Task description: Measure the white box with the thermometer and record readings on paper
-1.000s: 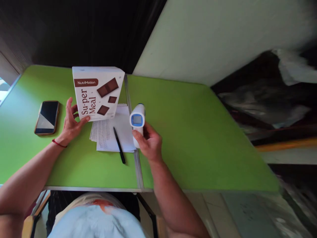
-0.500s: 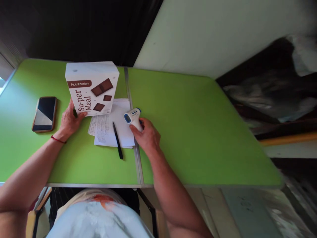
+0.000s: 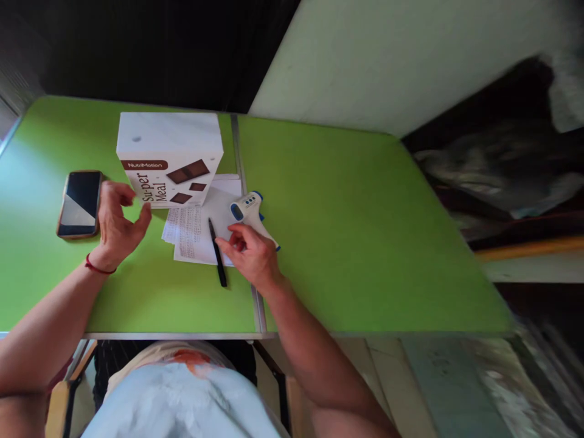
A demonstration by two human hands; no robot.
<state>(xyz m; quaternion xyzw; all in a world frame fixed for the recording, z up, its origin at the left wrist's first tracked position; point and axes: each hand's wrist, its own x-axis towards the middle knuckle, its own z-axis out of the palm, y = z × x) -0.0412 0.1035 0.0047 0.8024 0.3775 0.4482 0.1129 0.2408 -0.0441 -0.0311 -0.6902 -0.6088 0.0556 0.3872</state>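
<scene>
"What's on your table [image 3: 365, 243]?"

"The white box [image 3: 170, 135] stands back left; my left hand [image 3: 116, 224] is beside its lower left edge, thumb and fingers apart, holding nothing. Papers [image 3: 189, 240] lie at its front right."

"And the thermometer [image 3: 247, 207]?"

"Just beyond my right hand [image 3: 255, 257], the nearer one, its handle slanting rightward and toward me. That hand is empty, fingers half curled, thumb spread from them."

"The pen [image 3: 221, 267]?"

"By my right thumb tip; I can't tell whether they touch."

On the white box [image 3: 171, 146], "NutriMotion" is printed in white on a brown band [image 3: 145, 165], and "Su-per Meal" is set sideways beneath it. The small print on the sheets [image 3: 189, 234] cannot be read.
</scene>
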